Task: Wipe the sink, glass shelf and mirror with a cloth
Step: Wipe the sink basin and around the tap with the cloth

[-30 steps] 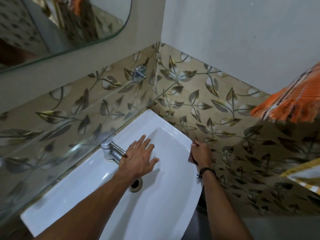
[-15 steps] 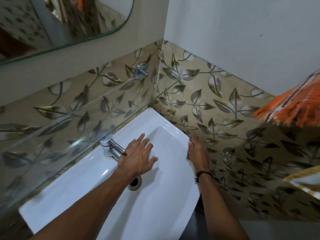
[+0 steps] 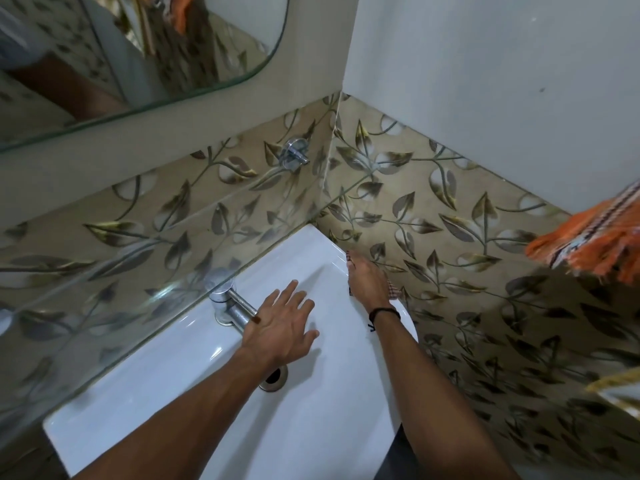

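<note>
A white sink (image 3: 194, 393) fills the lower middle, set into a tiled corner. My left hand (image 3: 282, 327) lies flat and spread in the basin, beside the chrome tap (image 3: 228, 303) and above the drain (image 3: 275, 375). My right hand (image 3: 367, 280) presses a small checked cloth (image 3: 393, 289) against the sink's right rim, next to the wall; most of the cloth is hidden under the hand. A glass shelf (image 3: 86, 289) runs along the wall above the sink's left side. The mirror (image 3: 121, 64) hangs at the upper left.
Leaf-patterned tiles cover both walls around the sink. A chrome wall fitting (image 3: 294, 154) sticks out near the corner. An orange fringed towel (image 3: 588, 247) hangs at the right edge, with a white and yellow cloth (image 3: 620, 393) below it.
My right hand has slid the cloth along the sink's right rim toward the back corner. My left hand has stayed flat in the basin.
</note>
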A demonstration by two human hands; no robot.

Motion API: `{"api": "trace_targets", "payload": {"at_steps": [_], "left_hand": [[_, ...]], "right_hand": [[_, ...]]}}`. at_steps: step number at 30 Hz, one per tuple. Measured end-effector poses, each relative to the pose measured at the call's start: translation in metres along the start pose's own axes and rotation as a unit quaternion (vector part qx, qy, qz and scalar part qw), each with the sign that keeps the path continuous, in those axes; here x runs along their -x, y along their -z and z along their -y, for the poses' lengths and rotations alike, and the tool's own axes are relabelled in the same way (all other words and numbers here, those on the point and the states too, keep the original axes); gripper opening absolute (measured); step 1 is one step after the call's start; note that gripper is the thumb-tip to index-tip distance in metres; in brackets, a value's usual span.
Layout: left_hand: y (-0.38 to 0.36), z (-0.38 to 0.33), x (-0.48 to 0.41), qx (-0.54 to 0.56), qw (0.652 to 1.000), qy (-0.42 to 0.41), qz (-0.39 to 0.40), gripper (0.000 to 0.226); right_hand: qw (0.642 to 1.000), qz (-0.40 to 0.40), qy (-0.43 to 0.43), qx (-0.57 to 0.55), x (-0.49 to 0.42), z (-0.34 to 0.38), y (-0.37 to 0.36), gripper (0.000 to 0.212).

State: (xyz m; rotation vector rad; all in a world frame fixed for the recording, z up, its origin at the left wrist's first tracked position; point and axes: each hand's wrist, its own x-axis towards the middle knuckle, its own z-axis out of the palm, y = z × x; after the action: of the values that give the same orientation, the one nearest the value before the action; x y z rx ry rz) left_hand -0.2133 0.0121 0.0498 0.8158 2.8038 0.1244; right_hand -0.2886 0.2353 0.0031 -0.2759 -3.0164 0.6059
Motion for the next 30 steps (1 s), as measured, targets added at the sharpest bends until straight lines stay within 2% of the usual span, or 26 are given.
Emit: {"api": "trace_targets", "payload": {"at_steps": [4, 7, 10, 12, 16, 20, 23, 26, 30], "left_hand": [[0.0, 0.0, 0.0, 0.005, 1.0, 0.0, -0.017, 0.082], [0.002, -0.002, 0.001, 0.016, 1.0, 0.016, 0.007, 0.064], [0.009, -0.004, 0.0, 0.02, 0.999, 0.016, 0.033, 0.061], [0.01, -0.003, 0.0, 0.019, 0.999, 0.014, 0.045, 0.061], [0.006, -0.002, -0.001, 0.008, 0.999, 0.013, 0.031, 0.062], [0.005, -0.003, 0.001, 0.011, 1.0, 0.012, 0.009, 0.06], [0.005, -0.002, 0.002, 0.017, 1.0, 0.012, 0.002, 0.058], [0.003, -0.002, 0.001, 0.027, 1.0, 0.013, -0.005, 0.056], [0.005, -0.001, 0.0, 0.028, 0.999, 0.008, 0.013, 0.056]], "right_hand": [[0.999, -0.048, -0.017, -0.001, 0.021, -0.03, -0.011, 0.044], [0.993, -0.106, -0.056, -0.001, 0.048, -0.044, -0.015, 0.045], [0.989, -0.135, -0.058, -0.002, 0.053, -0.042, -0.022, 0.05], [0.989, -0.142, -0.03, -0.002, 0.039, -0.034, -0.027, 0.051], [0.991, -0.109, 0.083, 0.002, 0.013, -0.02, -0.029, 0.057], [0.983, -0.049, 0.173, 0.047, 0.022, -0.039, -0.025, 0.059], [0.982, -0.032, 0.172, 0.067, 0.047, -0.065, -0.014, 0.044], [0.984, -0.016, 0.163, 0.065, 0.059, -0.076, -0.006, 0.05], [0.979, 0.011, 0.188, 0.08, 0.026, -0.052, -0.015, 0.049]]}}
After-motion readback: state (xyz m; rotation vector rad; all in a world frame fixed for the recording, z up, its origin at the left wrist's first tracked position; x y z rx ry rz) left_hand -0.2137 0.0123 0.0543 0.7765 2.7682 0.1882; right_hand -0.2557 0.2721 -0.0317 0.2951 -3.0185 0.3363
